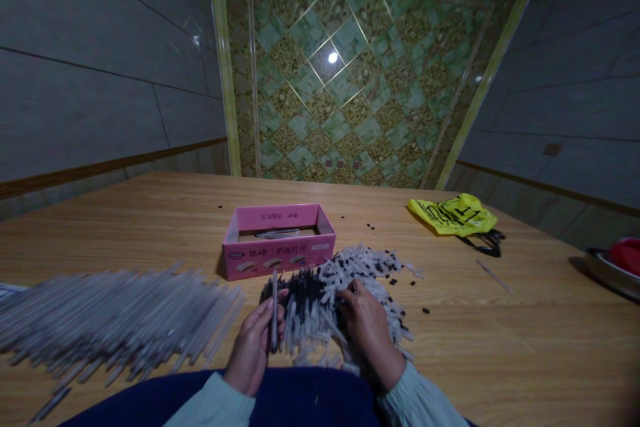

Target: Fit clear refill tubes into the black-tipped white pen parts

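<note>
My left hand (254,339) is closed round a slim pen (275,310) with a clear grey barrel, held upright. Over a heap of small whitish translucent pieces (363,261), my right hand (371,327) has its fingertips drawn together; whatever lies between them is hidden. Between the hands lie many thin parts with black ends (306,290) and pale lower parts. Just behind them stands an open pink box (280,257) with several pens lying inside. A broad stack of clear pen barrels (120,320) covers the table to the left.
On the wooden table (500,347), a yellow bag (453,213) with black print lies at the back right. A single thin stick (494,277) rests in front of it. Small black bits are scattered near the heap. A red item (625,255) sits in a dish at the right edge.
</note>
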The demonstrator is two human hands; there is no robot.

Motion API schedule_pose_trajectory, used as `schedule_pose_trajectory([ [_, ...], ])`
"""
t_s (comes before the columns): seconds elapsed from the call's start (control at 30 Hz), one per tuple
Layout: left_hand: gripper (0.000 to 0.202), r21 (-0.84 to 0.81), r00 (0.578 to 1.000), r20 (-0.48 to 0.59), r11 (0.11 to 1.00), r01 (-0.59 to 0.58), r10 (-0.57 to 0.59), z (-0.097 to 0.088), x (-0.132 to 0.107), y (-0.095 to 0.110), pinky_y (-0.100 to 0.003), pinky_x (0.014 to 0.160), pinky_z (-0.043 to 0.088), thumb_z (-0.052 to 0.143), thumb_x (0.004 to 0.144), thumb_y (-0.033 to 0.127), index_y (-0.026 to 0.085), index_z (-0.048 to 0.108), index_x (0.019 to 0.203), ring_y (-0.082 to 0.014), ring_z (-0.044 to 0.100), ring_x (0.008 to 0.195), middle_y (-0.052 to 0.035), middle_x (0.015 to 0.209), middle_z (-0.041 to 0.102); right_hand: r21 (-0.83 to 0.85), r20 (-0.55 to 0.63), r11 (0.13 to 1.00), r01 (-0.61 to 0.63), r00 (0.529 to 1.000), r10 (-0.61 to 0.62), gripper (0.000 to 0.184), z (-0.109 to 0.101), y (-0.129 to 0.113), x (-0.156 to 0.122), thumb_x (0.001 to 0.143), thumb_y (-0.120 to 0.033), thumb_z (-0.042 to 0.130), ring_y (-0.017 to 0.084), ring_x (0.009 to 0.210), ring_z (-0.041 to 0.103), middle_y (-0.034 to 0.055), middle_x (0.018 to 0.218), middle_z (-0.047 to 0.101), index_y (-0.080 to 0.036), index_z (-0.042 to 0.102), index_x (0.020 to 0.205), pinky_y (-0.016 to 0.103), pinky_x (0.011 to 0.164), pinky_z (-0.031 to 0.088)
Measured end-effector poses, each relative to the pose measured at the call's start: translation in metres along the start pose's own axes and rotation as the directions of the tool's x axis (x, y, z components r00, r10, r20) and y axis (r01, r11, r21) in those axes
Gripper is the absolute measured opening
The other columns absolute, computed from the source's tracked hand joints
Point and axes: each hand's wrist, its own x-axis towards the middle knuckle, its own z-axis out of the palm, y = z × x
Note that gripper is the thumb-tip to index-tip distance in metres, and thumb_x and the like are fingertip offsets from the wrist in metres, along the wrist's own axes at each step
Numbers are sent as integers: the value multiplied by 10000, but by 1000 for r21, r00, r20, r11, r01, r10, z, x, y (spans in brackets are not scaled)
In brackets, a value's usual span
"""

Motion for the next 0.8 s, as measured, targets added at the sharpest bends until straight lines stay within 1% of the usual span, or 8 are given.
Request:
schedule_pose_trajectory([
  [0.13,398,53,999,30,998,-22,21,2,-1,0,-188,464,360,617,758,346,177,611,1118,-71,477,530,22,701,522,100,-76,995,20,997,-13,176,0,4,0,775,-128,524,197,905,536,66,949,599,-210,652,863,247,721,371],
  [0.23,407,162,998,17,985,-66,64,3,1,-1,-191,442,349,632,741,367,176,629,1100,-76,475,509,18,702,541,336,-193,941,28,980,40,205,0,5,0,806,-177,521,215,948,546,93,995,624,-171,621,985,292,819,396],
  [0.33,367,379,987,9,913,-154,162,1,5,-1,-219,503,411,675,695,368,167,687,1002,-118,535,551,-11,696,618,646,-199,760,67,976,83,225,2,1,-1,835,-256,520,213,938,579,87,993,657,-175,632,1011,313,836,432],
  [0.43,283,582,964,40,778,-237,264,-2,6,2,-292,706,470,689,672,361,183,733,889,-217,621,761,-71,811,706,839,-90,541,55,995,39,218,5,-4,0,821,-311,547,215,899,606,74,945,682,-183,677,941,322,797,469],
  [0.5,246,653,947,63,705,-277,314,-2,5,5,-323,807,453,676,681,361,207,745,859,-253,623,866,-80,886,721,891,-25,454,16,1000,13,234,8,-6,0,816,-327,554,216,877,615,75,940,687,-179,682,945,323,769,479],
  [0.6,213,697,932,95,645,-314,351,-1,3,9,-337,848,438,674,680,355,232,755,834,-265,619,903,-77,897,726,921,15,389,-26,999,31,252,10,-7,0,799,-344,580,216,862,616,77,932,686,-175,664,965,314,737,484],
  [0.7,189,723,927,126,607,-329,353,1,1,9,-344,848,438,680,674,344,247,761,815,-270,621,892,-78,870,727,934,11,356,-34,998,67,239,9,-7,0,775,-349,610,215,853,615,71,900,681,-168,649,926,306,734,483],
  [0.8,182,737,913,185,563,-373,363,2,1,8,-341,811,452,666,693,333,258,760,829,-263,628,848,-75,848,723,932,-9,363,-15,998,65,217,8,-7,0,763,-336,626,210,848,616,64,874,679,-167,652,896,307,760,477],
])
